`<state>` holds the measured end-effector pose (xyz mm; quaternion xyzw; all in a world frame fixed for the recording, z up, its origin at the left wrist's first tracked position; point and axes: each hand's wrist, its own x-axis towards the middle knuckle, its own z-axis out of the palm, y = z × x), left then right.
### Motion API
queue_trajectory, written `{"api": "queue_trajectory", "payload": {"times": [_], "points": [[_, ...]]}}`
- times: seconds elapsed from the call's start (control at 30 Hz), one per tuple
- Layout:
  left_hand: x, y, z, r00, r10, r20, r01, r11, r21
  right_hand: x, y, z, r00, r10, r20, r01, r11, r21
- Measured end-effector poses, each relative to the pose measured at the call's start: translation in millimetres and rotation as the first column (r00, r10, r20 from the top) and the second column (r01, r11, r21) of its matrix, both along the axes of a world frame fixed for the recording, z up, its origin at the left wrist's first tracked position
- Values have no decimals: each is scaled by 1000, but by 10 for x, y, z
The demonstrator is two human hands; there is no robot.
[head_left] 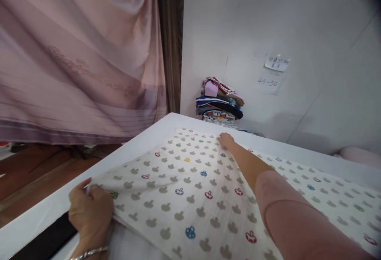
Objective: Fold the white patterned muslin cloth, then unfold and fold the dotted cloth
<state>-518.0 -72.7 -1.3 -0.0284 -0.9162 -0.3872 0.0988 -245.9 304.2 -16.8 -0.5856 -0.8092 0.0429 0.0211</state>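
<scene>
A white cloth (187,180) printed with grey apple-like shapes and coloured mushrooms lies spread over the white table (157,129). At its near left corner, my left hand (91,208) pinches the edge, slightly lifted, with a metal bracelet at the wrist. My right hand (226,140) reaches across to the far part of the cloth and rests on it with the fingers curled; whether they grip the fabric is hard to make out. My right arm, in a pink sleeve, covers part of the cloth, which continues to the right.
A stack of folded fabrics (220,101) stands at the table's far side against the white wall (232,22) with paper notes (276,63). A pink curtain (80,53) hangs at the left. A black object (47,238) lies at the near left edge.
</scene>
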Motion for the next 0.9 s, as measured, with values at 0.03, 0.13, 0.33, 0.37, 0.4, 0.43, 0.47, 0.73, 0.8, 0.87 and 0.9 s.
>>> {"api": "queue_trajectory", "payload": {"times": [0.03,0.13,0.33,0.37,0.4,0.43,0.47,0.73,0.8,0.87,0.9], "points": [[-11,-3,-15,1000,-7,-4,7,1000,1,-37,-22,-1,1000,-4,0,4,1000,16],[-40,-18,-57,1000,-29,-11,29,999,14,-134,-118,-6,1000,-31,-5,31,996,82],[2,-49,-73,994,-84,-65,89,992,84,-495,-596,-87,991,130,-26,-126,984,126],[12,-51,-76,994,-86,-74,92,992,88,-573,-734,-122,976,216,-37,-212,972,101],[21,-52,-81,992,-89,-84,97,991,91,-644,-882,-158,947,318,-54,-314,947,73],[29,-52,-85,991,-98,-92,107,990,93,-703,-1032,-188,903,423,-76,-420,906,48],[35,-53,-90,989,-105,-100,115,989,97,-748,-1176,-208,852,514,-96,-514,857,24],[64,-53,-77,988,-120,-97,131,985,111,-748,-1923,-93,724,664,-186,-679,734,-25],[57,-53,-87,988,-125,-95,136,983,120,-724,-2079,-61,686,697,-210,-721,690,-66],[50,-55,-99,987,-126,-98,139,981,137,-678,-2266,-9,704,669,-237,-702,705,-96],[48,-57,-103,987,-125,-100,139,980,146,-636,-2383,25,709,658,-254,-695,714,-88]]}}
